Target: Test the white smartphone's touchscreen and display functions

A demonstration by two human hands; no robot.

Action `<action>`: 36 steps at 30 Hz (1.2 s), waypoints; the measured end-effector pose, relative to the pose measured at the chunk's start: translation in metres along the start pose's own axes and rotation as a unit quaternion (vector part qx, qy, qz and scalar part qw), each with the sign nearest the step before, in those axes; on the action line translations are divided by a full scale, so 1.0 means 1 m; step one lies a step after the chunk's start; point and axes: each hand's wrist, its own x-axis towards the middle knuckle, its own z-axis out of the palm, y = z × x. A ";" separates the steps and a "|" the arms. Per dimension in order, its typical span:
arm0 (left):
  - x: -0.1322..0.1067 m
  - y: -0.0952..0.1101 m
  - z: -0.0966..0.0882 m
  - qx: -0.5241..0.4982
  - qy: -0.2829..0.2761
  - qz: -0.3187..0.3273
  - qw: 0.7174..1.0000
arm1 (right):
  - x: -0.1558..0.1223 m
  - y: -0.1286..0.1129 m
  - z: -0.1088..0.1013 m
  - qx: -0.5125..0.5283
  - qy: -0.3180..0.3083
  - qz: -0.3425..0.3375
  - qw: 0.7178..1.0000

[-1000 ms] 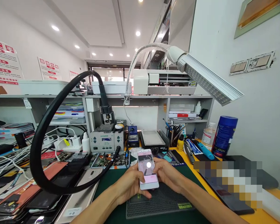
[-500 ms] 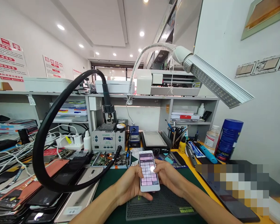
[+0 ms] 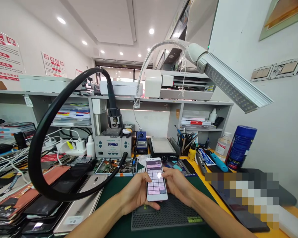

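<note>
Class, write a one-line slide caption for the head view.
Left hand and right hand hold a white phone, screen lit, over a dark textured mat.

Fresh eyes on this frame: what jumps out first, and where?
Probably the thick black hose, which makes a big loop across the left side of the view. Next would likely be the LED lamp, its long head slanting down at the upper right. Then the white phone, lower centre, its screen lit with a grid of pale tiles, held between the left hand and right hand.
</note>
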 end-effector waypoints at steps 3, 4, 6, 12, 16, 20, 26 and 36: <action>0.000 0.001 0.001 -0.002 0.008 -0.004 1.000 | 0.000 -0.001 0.001 0.003 0.001 0.001 1.000; -0.001 0.001 0.001 -0.002 0.011 -0.004 1.000 | 0.000 -0.002 0.002 0.003 0.000 0.001 1.000; 0.000 0.000 0.001 -0.002 0.016 -0.003 1.000 | 0.000 -0.002 0.002 0.004 -0.003 -0.002 1.000; 0.001 -0.001 -0.003 -0.004 0.001 -0.002 1.000 | 0.002 0.000 0.000 -0.001 0.003 -0.001 1.000; 0.000 0.000 -0.004 0.003 -0.010 0.004 1.000 | 0.000 0.000 -0.001 -0.006 0.004 0.002 1.000; -0.001 -0.001 -0.004 0.018 -0.011 0.009 1.000 | -0.001 -0.002 0.000 -0.006 0.006 0.004 1.000; 0.000 -0.001 -0.003 0.040 -0.004 0.017 0.999 | 0.001 0.000 -0.001 -0.001 0.002 0.003 1.000; 0.000 -0.001 -0.002 0.055 0.007 0.026 0.998 | 0.005 0.005 -0.006 0.000 -0.003 0.000 1.000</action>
